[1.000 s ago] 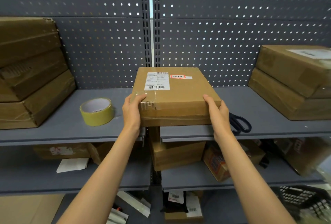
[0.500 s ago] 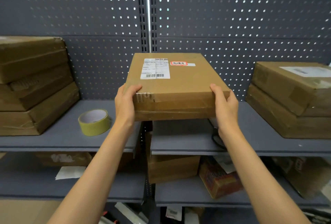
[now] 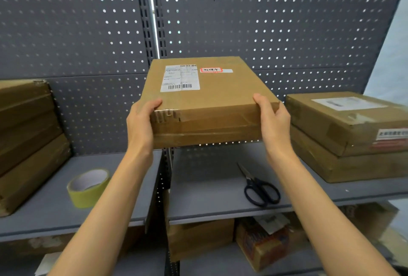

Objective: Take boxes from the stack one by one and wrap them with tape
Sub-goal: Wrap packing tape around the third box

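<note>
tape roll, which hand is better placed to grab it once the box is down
Left. The tape roll sits on the shelf below the left hand; the right hand grips the box on the scissors side.

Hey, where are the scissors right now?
In the head view, the scissors lie on the right half of the grey shelf, below the right hand, left of the two stacked boxes.

One head-worn wide-angle camera looks forward and slightly down, close to a grey shelf [image 3: 220, 187] that crosses the lower half of the frame, with a perforated back panel [image 3: 287, 21] filling the upper half.
</note>
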`<action>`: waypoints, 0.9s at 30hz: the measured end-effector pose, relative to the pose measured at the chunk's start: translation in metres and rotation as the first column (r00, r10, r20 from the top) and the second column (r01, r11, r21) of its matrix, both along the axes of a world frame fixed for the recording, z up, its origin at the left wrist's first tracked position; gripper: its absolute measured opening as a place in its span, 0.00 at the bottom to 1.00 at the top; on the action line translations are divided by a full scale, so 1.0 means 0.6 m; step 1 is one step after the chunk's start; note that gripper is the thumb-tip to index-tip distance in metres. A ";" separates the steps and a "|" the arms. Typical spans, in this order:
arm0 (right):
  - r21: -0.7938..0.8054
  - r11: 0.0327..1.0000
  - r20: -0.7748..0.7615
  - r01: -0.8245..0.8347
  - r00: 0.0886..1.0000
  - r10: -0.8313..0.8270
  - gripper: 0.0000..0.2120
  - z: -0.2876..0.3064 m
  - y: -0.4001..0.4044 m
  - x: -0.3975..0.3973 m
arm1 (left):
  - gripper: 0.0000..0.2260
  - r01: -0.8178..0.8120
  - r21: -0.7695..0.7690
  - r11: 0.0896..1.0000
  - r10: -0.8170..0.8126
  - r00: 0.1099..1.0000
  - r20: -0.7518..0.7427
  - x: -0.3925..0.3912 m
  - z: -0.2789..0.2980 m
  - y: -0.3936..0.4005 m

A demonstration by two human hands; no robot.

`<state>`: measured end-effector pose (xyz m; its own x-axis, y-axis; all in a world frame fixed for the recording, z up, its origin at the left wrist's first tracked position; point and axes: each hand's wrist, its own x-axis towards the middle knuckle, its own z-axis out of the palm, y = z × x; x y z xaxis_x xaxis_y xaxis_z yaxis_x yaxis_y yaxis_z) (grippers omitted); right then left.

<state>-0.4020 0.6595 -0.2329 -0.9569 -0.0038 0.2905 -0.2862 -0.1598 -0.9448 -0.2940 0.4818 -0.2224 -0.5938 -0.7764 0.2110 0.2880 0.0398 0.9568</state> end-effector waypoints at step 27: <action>0.023 0.997 -0.043 -0.069 0.997 0.070 0.43 0.049 0.334 -0.171 | 0.21 -0.031 -0.007 1.000 0.030 0.994 -0.107 -0.155 0.041 0.342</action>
<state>-0.5047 0.8600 -0.2034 -0.9404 -0.0762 0.3315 -0.3166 -0.1606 -0.9349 -0.3870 0.6872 -0.1976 -0.5440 -0.7914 0.2787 0.3869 0.0582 0.9203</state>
